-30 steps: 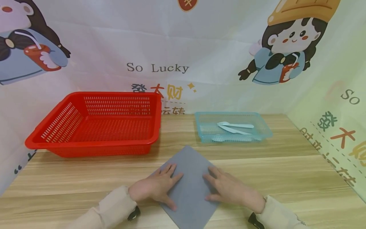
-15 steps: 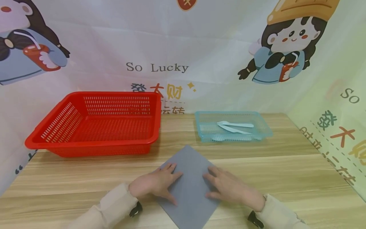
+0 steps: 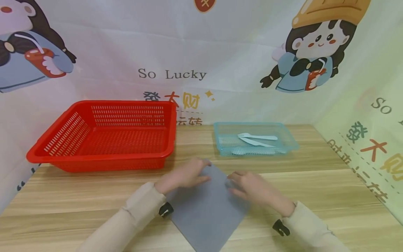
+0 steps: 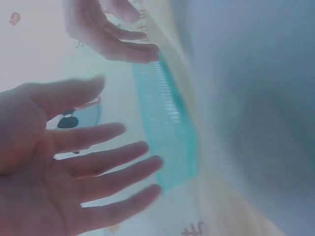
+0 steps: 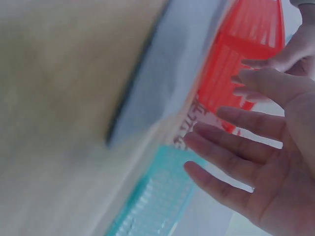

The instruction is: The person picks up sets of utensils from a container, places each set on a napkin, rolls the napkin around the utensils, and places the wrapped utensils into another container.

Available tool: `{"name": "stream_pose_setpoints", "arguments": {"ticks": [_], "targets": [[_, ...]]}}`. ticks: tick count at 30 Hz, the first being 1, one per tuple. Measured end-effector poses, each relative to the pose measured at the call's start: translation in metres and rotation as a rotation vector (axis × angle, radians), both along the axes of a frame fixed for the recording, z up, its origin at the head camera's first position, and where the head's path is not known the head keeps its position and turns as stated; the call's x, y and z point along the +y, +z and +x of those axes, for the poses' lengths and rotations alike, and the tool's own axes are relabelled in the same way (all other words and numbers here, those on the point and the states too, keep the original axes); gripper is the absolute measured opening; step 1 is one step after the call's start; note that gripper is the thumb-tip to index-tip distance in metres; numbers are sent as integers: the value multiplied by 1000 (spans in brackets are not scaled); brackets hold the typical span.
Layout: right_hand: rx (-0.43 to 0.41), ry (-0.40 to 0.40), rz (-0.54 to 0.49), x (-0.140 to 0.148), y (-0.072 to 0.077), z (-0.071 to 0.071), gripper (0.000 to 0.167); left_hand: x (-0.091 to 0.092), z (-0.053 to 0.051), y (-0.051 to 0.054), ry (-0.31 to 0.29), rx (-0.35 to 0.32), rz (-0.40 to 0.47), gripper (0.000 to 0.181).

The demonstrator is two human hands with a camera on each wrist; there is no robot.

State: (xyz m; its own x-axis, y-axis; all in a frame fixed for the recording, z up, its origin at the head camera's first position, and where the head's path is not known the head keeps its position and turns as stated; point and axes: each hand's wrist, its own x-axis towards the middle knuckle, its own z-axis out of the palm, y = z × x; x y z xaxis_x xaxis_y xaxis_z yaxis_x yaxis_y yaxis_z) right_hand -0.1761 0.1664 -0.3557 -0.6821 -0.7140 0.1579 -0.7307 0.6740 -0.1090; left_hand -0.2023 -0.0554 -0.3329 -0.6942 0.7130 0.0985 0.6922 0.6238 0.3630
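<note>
A grey square sheet (image 3: 207, 210) lies on the table, turned with one corner pointing to the back; whether it is cloth or card I cannot tell. Over its back left edge is my left hand (image 3: 187, 175), fingers reaching towards the far corner. At its right side hovers my right hand (image 3: 255, 189). In the left wrist view the left hand's fingers (image 4: 118, 172) are spread and nearly straight, with nothing held. The right wrist view has the right hand (image 5: 266, 152) with extended fingers and a bare palm, near the blurred sheet (image 5: 172, 69).
A red slotted plastic basket (image 3: 104, 159) stands at the back left. To the back right sits a shallow light-blue basket (image 3: 226, 154) with a white plastic fork (image 3: 262, 137) and a white plastic knife (image 3: 256, 142). Printed fabric (image 3: 233, 52) hangs behind the wooden table (image 3: 302, 185).
My left hand has moved forward and right, towards the sheet's far corner. The right hand has shifted slightly forward. The baskets stay where they were.
</note>
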Motion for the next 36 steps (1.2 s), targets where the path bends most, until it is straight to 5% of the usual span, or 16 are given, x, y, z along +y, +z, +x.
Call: {"name": "stream_pose_setpoints", "arguments": {"ticks": [9, 15, 23, 30, 36], "targets": [[34, -39, -141, 7, 27, -27, 17, 29, -31, 30, 76, 31, 183, 25], [51, -86, -172, 13, 43, -46, 14, 42, -53, 46, 66, 24, 155, 27], [49, -189, -183, 27, 54, -81, 14, 64, -84, 51, 122, -3, 103, 28], [-99, -255, -145, 42, 56, -107, 17, 86, -109, 46, 198, -52, 44, 27], [-187, -245, -82, 47, 52, -123, 21, 106, -144, 10, 178, -94, 5, 28]]}}
